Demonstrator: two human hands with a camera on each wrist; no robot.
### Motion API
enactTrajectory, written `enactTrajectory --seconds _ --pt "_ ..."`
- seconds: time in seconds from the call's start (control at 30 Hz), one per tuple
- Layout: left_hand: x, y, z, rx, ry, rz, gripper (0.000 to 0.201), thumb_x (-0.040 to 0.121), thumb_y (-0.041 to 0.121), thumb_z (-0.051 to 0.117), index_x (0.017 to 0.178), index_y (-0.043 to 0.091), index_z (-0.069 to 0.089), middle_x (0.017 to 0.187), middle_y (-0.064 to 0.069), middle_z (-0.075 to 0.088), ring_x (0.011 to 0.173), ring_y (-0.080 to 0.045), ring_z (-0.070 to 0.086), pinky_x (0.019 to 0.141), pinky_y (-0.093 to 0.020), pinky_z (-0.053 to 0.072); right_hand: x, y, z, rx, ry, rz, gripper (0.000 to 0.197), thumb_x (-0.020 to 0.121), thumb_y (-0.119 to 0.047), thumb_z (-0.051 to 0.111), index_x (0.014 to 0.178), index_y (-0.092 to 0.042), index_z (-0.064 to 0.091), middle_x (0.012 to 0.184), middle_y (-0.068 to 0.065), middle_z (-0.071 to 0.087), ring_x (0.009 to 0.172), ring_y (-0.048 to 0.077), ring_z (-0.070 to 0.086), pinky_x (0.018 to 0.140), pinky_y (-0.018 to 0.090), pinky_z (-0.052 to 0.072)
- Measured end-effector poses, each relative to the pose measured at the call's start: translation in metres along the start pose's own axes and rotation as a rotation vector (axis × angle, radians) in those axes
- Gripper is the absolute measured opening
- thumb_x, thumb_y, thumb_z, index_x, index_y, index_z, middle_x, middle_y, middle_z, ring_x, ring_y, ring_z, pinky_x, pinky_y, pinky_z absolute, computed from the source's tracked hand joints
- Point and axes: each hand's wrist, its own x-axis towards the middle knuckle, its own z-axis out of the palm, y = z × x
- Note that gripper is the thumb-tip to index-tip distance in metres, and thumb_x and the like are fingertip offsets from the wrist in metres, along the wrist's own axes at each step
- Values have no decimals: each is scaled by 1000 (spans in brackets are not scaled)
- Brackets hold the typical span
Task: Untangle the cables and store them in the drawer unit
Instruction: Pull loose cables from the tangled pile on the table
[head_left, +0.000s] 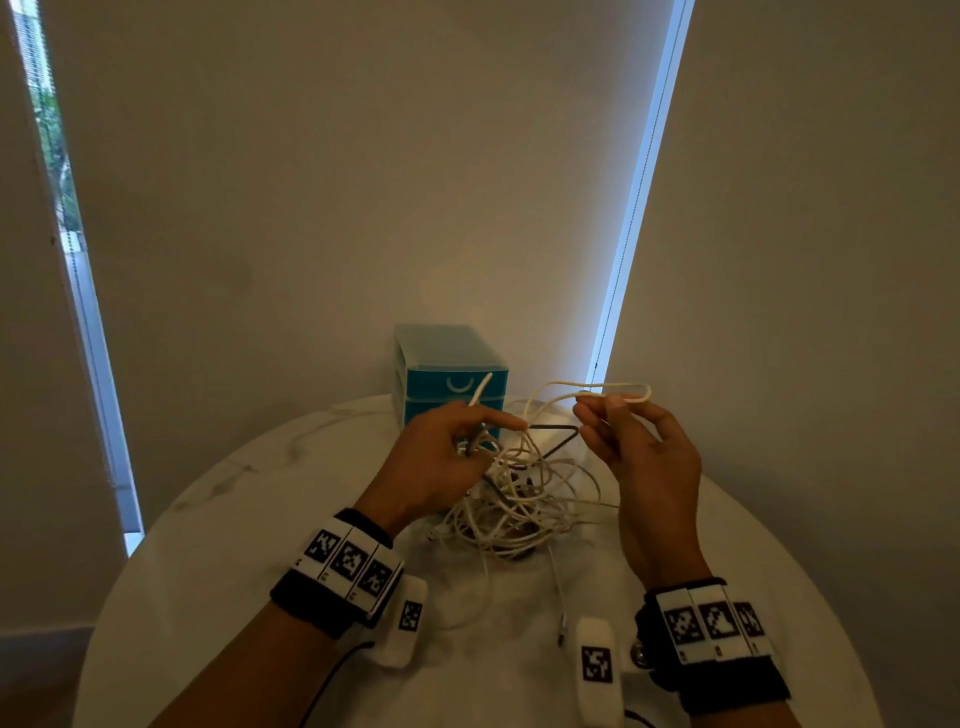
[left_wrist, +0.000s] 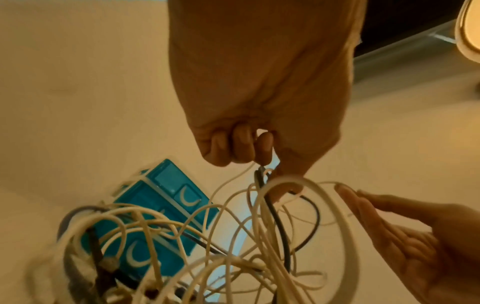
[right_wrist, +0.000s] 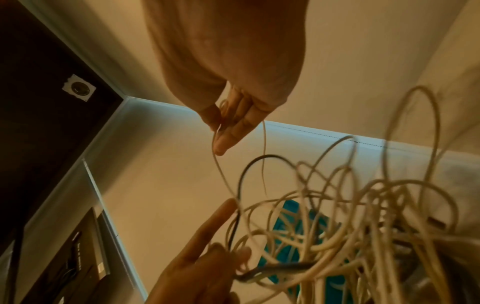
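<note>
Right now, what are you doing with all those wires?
A person is untangling a messy pile of cables on a round white table. The left hand grips a bunch of strands at the tangle, while the right hand pinches a loop of white cable and lifts it up and away. The blue drawer unit behind the pile is shut; nothing is stored yet.

A tangle of white cables (head_left: 511, 499) with a few dark ones is heaped at the round table's centre; the closed teal drawer unit (head_left: 449, 371) stands upright at 12 o'clock, just behind.
</note>
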Motion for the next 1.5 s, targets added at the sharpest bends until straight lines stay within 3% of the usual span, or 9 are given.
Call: enactTrajectory --seconds 0.17,0.47,0.57,0.63,0.8,1.0,1.27,1.4,1.5 --pt "-4 9 8 5 83 -87 31 79 66 82 102 47 77 99 26 74 95 3 69 83 -29 59 -6 -2 7 10 -110 14 29 107 -15 61 129 4 62 111 15 81 107 27 80 90 32 65" --pt "1 6 -6 -226 304 -99 15 85 42 87 93 30 86 77 10 79 68 -2 68 70 -25 56 -11 46 1 -432 -465 45 15 96 -10 80 108 -11 71 103 5 80 91 16 77 74 26 58" --pt "3 7 -13 -335 431 -117 22 81 49 89 92 30 86 64 0 72 61 -14 57 66 -41 59 -10 56 -6 -600 -617 33 19 97 -10 78 116 -15 75 107 -6 79 97 2 73 83 19 57" --pt "5 13 -17 -393 544 -93 17 82 39 89 92 25 85 56 13 62 57 -3 49 62 -28 53 -9 56 -7 -697 -696 77 20 98 -13 77 116 -20 80 110 -9 81 102 3 74 89 18 57" --pt "7 14 -19 -489 701 -29 13 86 25 87 96 18 85 64 -3 49 60 -9 35 68 -19 46 -3 63 -8 -955 -543 104 7 87 -24 87 91 -25 82 85 -9 81 79 -3 73 68 9 48" --pt "10 11 -35 -707 944 -115 16 81 26 89 97 23 84 87 9 78 80 -1 65 82 -22 56 10 60 -17 -887 -332 114 14 87 -20 89 92 -26 77 80 -7 81 77 5 77 78 28 62" --pt "5 12 -16 -520 533 -164 8 84 17 87 92 18 86 91 6 83 88 1 74 75 -10 53 10 32 -17 -531 -254 56 20 87 -9 85 100 -24 82 102 -8 81 106 15 75 94 41 63" --pt "2 23 -13 -451 452 -125 12 81 21 91 92 17 87 81 9 81 75 0 74 74 -15 56 -11 11 9 -517 -66 -303 10 93 -24 83 96 -19 75 89 -6 74 86 10 69 74 18 54" --pt "-1 25 -12 -376 392 -133 13 82 26 90 94 22 88 91 9 83 92 -7 79 87 -29 63 -24 5 27 -515 -376 -142 13 96 -29 80 98 -16 78 86 -2 78 77 10 71 67 21 56"
